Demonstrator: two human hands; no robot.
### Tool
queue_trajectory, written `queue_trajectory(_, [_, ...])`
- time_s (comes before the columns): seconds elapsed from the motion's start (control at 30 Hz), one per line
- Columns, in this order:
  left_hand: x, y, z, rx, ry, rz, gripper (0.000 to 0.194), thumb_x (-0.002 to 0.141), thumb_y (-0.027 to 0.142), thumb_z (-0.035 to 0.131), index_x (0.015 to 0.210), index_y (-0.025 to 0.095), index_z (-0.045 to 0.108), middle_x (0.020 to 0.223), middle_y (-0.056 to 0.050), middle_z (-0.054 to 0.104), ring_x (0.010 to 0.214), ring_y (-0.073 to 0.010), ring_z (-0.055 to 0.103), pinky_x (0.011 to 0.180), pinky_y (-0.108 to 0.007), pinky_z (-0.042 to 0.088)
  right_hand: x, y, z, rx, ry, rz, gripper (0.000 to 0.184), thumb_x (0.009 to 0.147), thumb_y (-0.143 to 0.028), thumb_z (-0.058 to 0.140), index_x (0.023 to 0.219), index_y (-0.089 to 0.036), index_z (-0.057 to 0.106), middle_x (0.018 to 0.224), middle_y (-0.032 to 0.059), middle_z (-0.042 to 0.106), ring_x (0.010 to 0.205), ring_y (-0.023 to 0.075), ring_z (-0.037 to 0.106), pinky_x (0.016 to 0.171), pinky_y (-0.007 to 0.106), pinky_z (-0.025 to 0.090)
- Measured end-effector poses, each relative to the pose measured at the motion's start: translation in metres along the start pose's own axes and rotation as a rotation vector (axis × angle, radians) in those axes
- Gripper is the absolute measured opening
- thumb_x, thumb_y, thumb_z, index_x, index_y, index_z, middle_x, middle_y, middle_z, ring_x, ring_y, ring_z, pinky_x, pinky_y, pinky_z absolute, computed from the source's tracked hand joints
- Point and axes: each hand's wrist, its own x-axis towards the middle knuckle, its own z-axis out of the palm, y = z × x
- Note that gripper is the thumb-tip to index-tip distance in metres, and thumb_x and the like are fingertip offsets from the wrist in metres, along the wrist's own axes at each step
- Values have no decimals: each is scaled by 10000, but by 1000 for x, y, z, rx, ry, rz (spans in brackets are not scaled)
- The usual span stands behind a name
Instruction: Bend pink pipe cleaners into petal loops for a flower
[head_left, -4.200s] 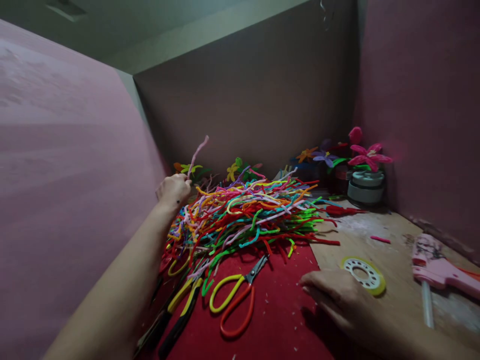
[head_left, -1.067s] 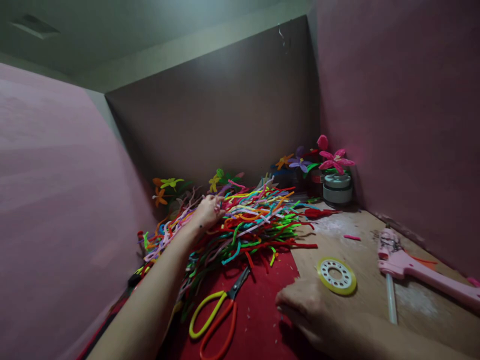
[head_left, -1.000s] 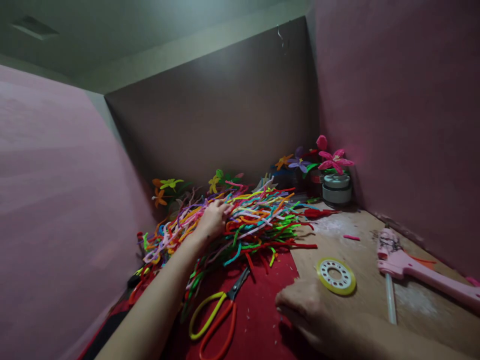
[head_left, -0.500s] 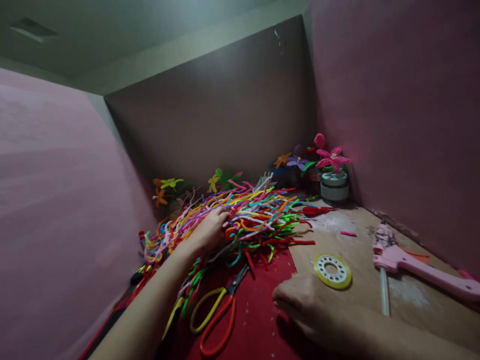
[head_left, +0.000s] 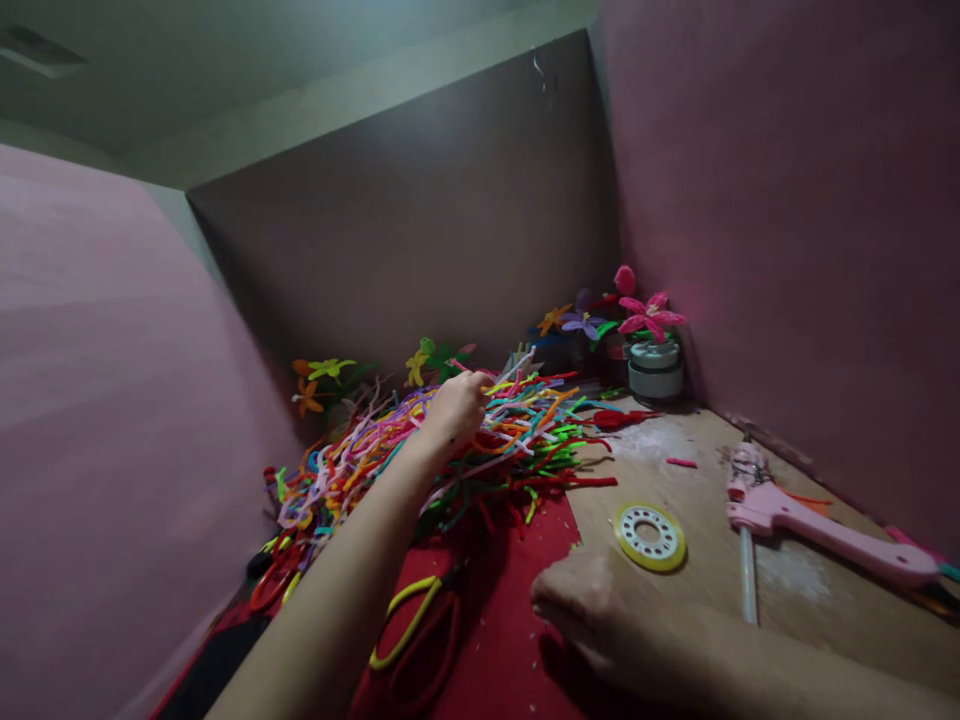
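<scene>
A heap of pipe cleaners (head_left: 375,445) in many colours spreads across the back of the work surface. Over its upper middle is my left hand (head_left: 459,408), fingers curled down among the stems; what they grip is hidden. My right hand (head_left: 585,598) is closed in a loose fist above the red cloth (head_left: 501,610), and I cannot see what it holds. Scissors (head_left: 409,620) with one yellow and one red handle lie on the cloth, partly in my left arm's shadow. A yellow-rimmed tape roll (head_left: 650,537) lies flat just beyond my right hand.
A pink glue gun (head_left: 817,527) with a glue stick rests at the right. Behind stand a pink pipe-cleaner flower (head_left: 651,316) in a grey pot (head_left: 655,372) and yellow flowers (head_left: 330,369). A short pink piece (head_left: 681,462) lies on the board. Pink walls (head_left: 780,220) flank the surface.
My left hand has moved up and farther back over the pipe cleaners, its arm now shading the scissors. My right hand stays closed in nearly the same place. The view has shifted slightly.
</scene>
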Motion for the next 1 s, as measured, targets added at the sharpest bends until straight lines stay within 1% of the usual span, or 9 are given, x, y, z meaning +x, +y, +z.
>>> queue_trajectory(0.07, [10,1,15,15,-27,-20,297,692,161,545,969,208,641,869,-80,657,803,-209,603,692,-285,436,0,1,0,-5,9,-4,101,727,-127,466,658,-178,518,607,-4,582,523,79,443,501,214,264])
queue_trajectory(0.2, [16,-2,32,12,-21,-39,131,690,217,563,730,194,686,762,-85,647,706,-210,603,626,-283,425,2,1,-4,-33,-10,-4,88,730,-138,465,683,-178,528,635,6,609,539,87,467,503,221,263])
queue_trajectory(0.37, [16,-3,25,-84,77,5,184,748,233,520,793,185,692,801,-60,643,701,-154,582,639,-234,413,4,-3,-9,-41,-49,-35,78,735,-159,487,671,-167,532,643,21,624,542,95,492,504,223,271])
queue_trajectory(0.47, [17,7,13,-153,94,81,178,756,248,534,820,195,691,808,-27,651,689,-120,573,642,-203,409,3,-1,-2,-18,1,-47,87,741,-152,491,671,-166,541,631,23,616,547,106,505,515,231,292])
queue_trajectory(0.57, [16,25,-4,-324,122,184,186,762,275,542,834,185,688,727,-4,655,652,-101,560,631,-189,409,3,5,7,91,173,-47,124,783,-142,457,739,-174,569,669,23,613,606,122,533,574,235,349])
queue_trajectory(0.67, [6,47,-25,-517,161,229,158,717,273,598,781,165,693,679,-4,648,617,-97,541,617,-199,408,7,12,5,241,425,63,137,828,-172,438,875,-176,566,788,43,603,720,140,548,665,251,399])
queue_trajectory(0.8, [-12,74,-48,-771,61,135,137,711,248,597,751,152,686,655,-2,635,586,-87,526,615,-204,418,13,17,-10,369,724,220,194,829,-174,448,1017,-176,497,909,69,547,820,160,517,738,286,421])
queue_trajectory(0.9, [-24,86,-56,-944,-81,18,127,704,244,602,688,137,668,608,-4,611,549,-85,516,575,-205,413,17,19,-20,462,832,264,282,826,-204,469,1106,-188,442,997,81,516,885,172,504,769,310,429])
queue_trajectory(1.0, [-35,92,-56,-1035,-208,-34,164,712,261,605,631,123,641,571,-9,592,530,-82,505,546,-199,396,20,21,-24,550,876,295,381,798,-217,508,1163,-180,409,1040,88,505,922,179,499,787,322,430])
